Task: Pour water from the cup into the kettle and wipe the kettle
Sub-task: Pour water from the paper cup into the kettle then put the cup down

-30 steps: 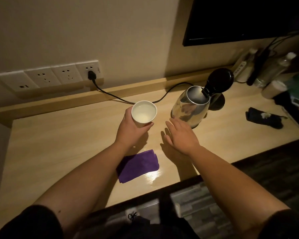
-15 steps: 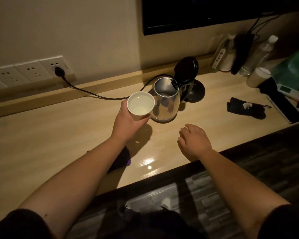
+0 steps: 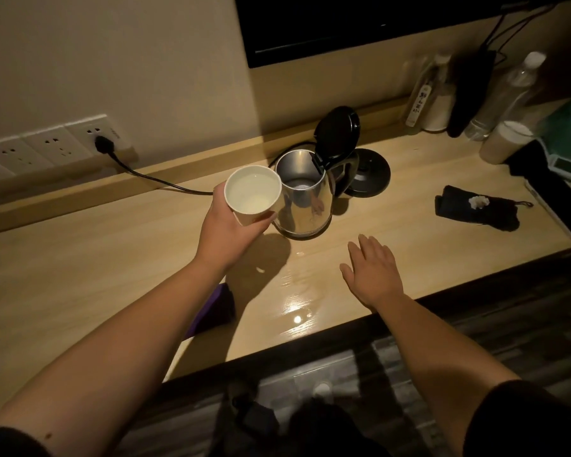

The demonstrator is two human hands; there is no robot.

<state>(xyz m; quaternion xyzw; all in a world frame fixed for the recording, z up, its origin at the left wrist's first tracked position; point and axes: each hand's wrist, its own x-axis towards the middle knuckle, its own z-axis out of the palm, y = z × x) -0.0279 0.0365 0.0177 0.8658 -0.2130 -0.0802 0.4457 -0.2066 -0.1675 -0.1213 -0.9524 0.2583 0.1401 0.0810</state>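
Cup [image 3: 253, 196] in raised left hand [image 3: 231, 230] beside kettle [image 3: 302, 196] (lid open).

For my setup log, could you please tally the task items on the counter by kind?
Paper cup: 1
Kettle: 1
Kettle base: 1
Purple cloth: 1
Total: 4

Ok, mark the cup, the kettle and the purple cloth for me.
cup [image 3: 253, 196], head view, on the water inside.
kettle [image 3: 305, 211], head view, on its steel side wall.
purple cloth [image 3: 216, 308], head view, on the corner showing beside the forearm.
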